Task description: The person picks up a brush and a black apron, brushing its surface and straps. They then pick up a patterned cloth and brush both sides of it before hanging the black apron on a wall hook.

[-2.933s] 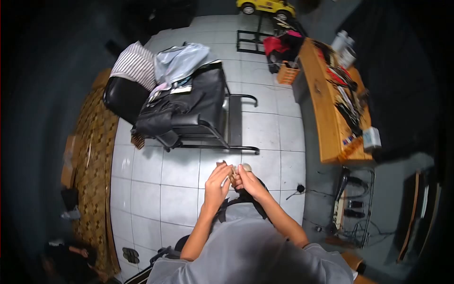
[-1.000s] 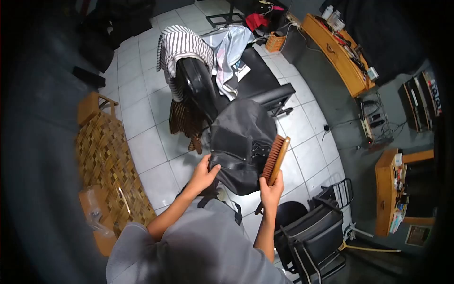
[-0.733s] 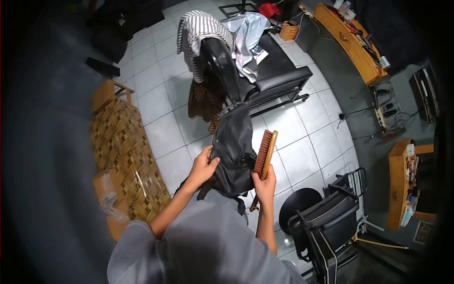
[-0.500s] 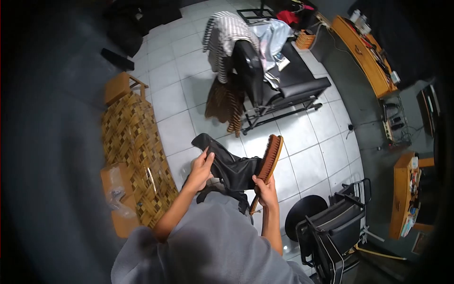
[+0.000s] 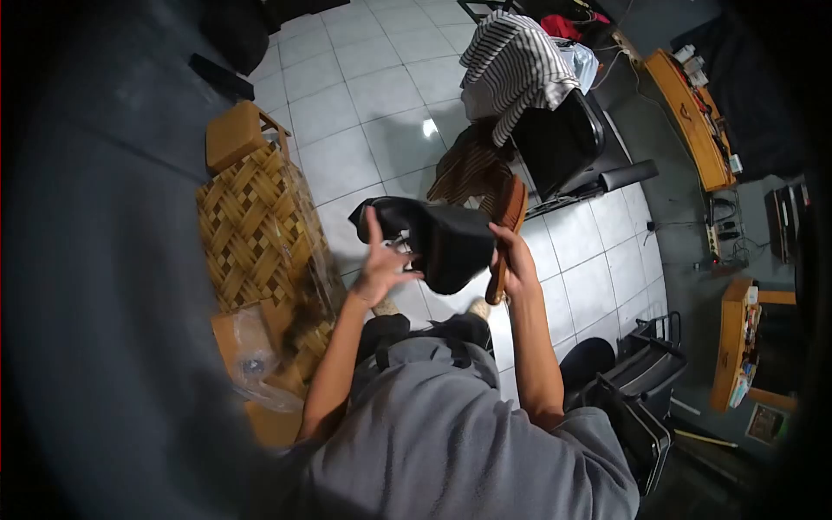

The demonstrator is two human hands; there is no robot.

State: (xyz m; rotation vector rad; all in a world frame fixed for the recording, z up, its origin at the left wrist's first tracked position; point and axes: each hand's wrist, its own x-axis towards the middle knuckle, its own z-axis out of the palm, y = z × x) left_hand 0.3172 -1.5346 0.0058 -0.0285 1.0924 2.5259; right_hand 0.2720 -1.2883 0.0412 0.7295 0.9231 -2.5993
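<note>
A black, leather-like item [image 5: 455, 247] is stretched out in front of me at waist height, its far left part curling near my left hand. My left hand [image 5: 381, 264] has its fingers spread beside that item; whether a finger touches it is unclear. My right hand [image 5: 513, 260] is closed around the wooden handle of a brush [image 5: 511, 206] with brown bristles. Its fingers also meet the right edge of the black item. The brush stands roughly upright in view, its bristle end pointing away from me.
A black chair [image 5: 559, 143] draped with a striped cloth [image 5: 520, 65] stands ahead. A woven-pattern bench [image 5: 251, 225] and wooden stool [image 5: 234, 137] are left. Wooden shelves [image 5: 693, 121] line the right wall. A folded black chair [image 5: 637, 373] stands lower right.
My left hand has opened from its hold on the black item. Both hands, item and brush are raised and farther forward. The view has shifted, so the draped chair appears farther right.
</note>
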